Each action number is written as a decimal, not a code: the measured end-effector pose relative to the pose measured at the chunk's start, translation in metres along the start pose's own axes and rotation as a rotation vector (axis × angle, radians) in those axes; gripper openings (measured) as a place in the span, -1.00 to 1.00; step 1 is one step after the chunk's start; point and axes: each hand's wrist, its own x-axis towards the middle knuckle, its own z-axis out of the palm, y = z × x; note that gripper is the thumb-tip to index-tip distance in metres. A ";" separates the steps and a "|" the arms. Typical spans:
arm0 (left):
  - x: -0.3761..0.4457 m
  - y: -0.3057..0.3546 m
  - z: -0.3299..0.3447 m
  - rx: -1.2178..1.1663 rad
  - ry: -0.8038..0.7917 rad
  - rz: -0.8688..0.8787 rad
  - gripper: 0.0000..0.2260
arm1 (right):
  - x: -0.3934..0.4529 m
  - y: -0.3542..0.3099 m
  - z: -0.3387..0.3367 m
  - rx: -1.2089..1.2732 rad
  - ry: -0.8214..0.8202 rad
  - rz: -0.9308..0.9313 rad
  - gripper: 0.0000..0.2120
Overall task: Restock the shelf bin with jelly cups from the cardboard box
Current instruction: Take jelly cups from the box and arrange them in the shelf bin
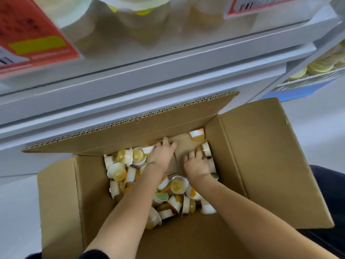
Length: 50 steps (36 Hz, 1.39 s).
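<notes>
Cardboard box (pixel 261 156), brown corrugated, flaps open, sits on pale floor right against a white shelf unit (pixel 149 75). Both hands reach down inside it. Left hand (pixel 163 153): palm down, fingers spread fairly wide, fingertips at the far wall near the inner flap, lying over jelly cups (pixel 119 165); can't tell if it actually holds one, no clear grip visible. Right hand (pixel 196 163): fingers curled downward, ring on one finger, knuckles up, digging at cups by the right wall; whether a cup is in the grip is hidden under the hand, can't tell. Both forearms bare, dark sleeve edge at the L elbow.

Jelly cups: small round plastic tubs w/ white foil lids, translucent bodies, mostly yellow/orange jelly, one green (pixel 161 197). Loose jumble on the box bottom, tipped every way, some lid-up, some on their side. One orange cup (pixel 197 134) lies apart in the far right corner. Bare cardboard floor shows between the hands.

Shelf bin (pixel 130 21) above: clear front, blurred, pale yellow tubs behind it. Red price tag (pixel 35 34) at upper L, another at upper R. Side rack (pixel 317 70) at R holds yellow-lidded packs.
</notes>
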 end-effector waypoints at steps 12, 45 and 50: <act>-0.064 -0.004 -0.063 -1.930 -0.285 -0.611 -0.72 | -0.058 0.038 -0.045 1.860 -0.140 0.343 -0.70; -0.280 -0.010 -0.269 -2.065 -0.082 0.132 -0.65 | -0.262 0.054 -0.232 1.210 0.527 -0.806 -0.42; -0.280 -0.006 -0.271 -2.091 -0.072 0.124 -0.68 | -0.265 0.053 -0.234 1.083 0.701 -0.755 -0.48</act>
